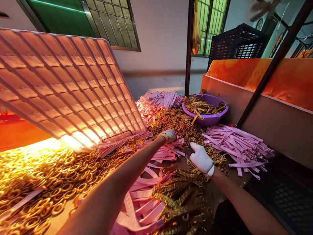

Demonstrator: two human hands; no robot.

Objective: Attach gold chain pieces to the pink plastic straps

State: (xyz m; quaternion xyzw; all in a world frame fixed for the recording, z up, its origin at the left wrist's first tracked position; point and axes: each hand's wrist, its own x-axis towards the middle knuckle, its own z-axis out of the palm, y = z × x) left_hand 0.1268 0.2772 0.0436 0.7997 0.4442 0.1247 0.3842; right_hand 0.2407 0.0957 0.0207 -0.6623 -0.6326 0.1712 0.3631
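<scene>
My left hand (169, 135), in a pale knit glove, reaches over the middle of the table with its fingers curled down. Pink strips (165, 153) lie right below and beside it; whether it grips one is hidden. Close by on the right is my right hand (202, 160), in a white glove with dark fingertips. Its fingers are drawn together at the edge of a heap of gold-coloured chain pieces (177, 122), and what is between them I cannot make out. Nearer to me lie more pink strips (144, 209) and a pile of gold-coloured chain lengths (181, 195).
Gold-coloured rings (66, 182) cover the left side under a bright glow. A ribbed panel (70, 81) leans above them. Behind the heap stands a purple basin (210, 120) of chain pieces. More pink strips (237, 143) lie right, beside a dark slanted pole (264, 81).
</scene>
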